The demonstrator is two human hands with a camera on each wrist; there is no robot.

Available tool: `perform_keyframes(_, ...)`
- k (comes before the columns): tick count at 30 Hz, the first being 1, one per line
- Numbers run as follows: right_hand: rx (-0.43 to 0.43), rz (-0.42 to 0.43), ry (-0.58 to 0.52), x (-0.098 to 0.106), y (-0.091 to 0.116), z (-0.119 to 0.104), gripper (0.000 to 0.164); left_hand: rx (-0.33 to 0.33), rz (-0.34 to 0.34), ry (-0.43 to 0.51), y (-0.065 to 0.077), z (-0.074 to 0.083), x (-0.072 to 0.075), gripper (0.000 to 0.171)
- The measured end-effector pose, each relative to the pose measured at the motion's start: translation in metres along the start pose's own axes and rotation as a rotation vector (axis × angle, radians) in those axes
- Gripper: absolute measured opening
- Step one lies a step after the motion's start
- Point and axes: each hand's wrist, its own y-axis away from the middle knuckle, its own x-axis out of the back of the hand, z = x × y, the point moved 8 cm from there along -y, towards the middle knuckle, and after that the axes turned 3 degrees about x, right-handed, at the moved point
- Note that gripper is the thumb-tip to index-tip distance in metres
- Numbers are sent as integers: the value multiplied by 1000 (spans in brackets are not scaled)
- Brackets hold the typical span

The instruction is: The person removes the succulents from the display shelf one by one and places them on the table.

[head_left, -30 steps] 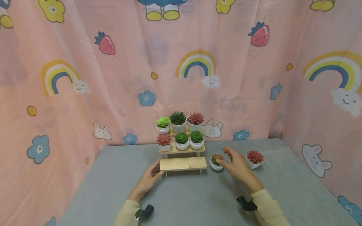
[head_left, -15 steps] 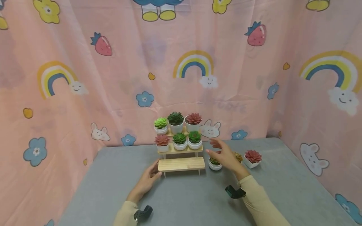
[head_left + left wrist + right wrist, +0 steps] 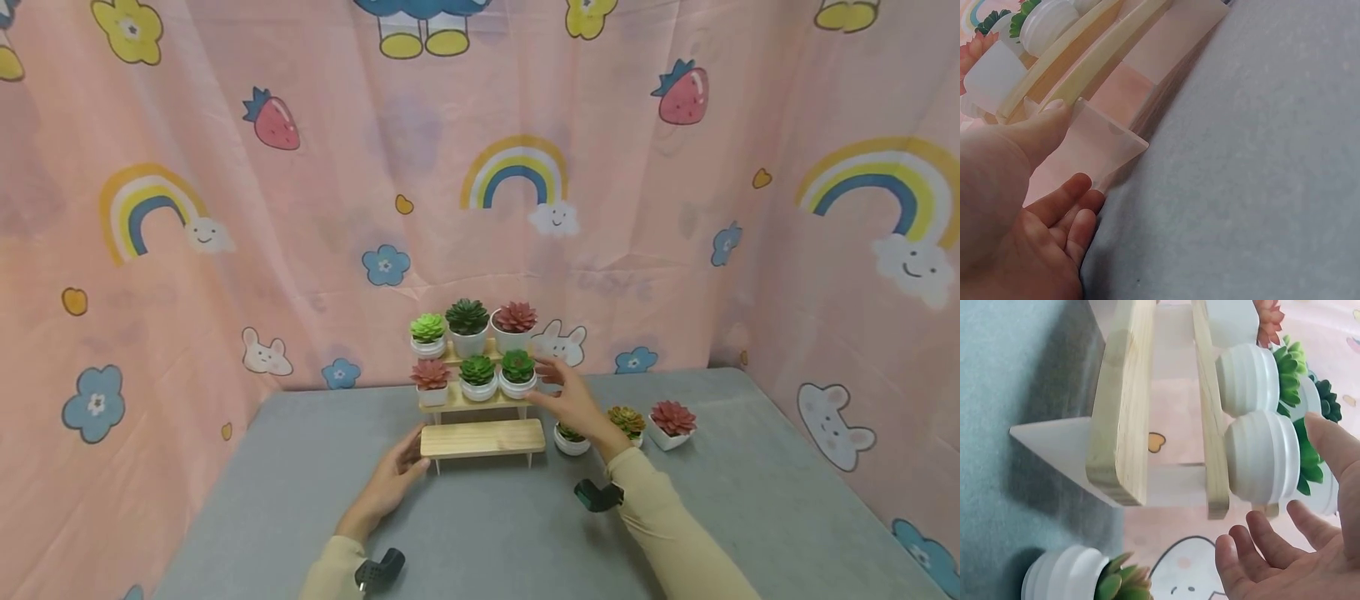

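Note:
A tiered wooden plant stand [image 3: 483,439] with white legs stands on the grey table. My left hand [image 3: 388,477] holds its left end at the lowest step, thumb by the board's edge [image 3: 1094,69] and fingers beside the white leg [image 3: 1085,147]. My right hand [image 3: 572,398] reaches to the right end of the middle step, fingers spread and thumb apart. It is beside a green succulent in a round white pot [image 3: 517,375]; the thumb overlaps its leaves in the right wrist view, contact unclear. Next to this pot stand another green succulent [image 3: 477,379] and a pink one [image 3: 431,383].
The top step bears a light green succulent [image 3: 428,335], a dark green one [image 3: 468,327] and a red one [image 3: 514,325]. Right of the stand are potted succulents: one partly hidden [image 3: 572,440], a yellowish one [image 3: 627,421] and a red one [image 3: 672,423]. A pink curtain [image 3: 315,233] hangs behind.
My right hand has moved left, from above the loose pots on the right to the green succulent on the middle step. The left hand stays at the stand's end.

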Motion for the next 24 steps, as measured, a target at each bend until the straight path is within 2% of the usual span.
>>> perform_keyframes(8,-84,-1,-31,-9,-8,6,75,-7,11,-1,1,3,0,62)
perform_keyframes(24,-77,15,2,-13,-14,7,71,9,10,-8,2,1,0,63)
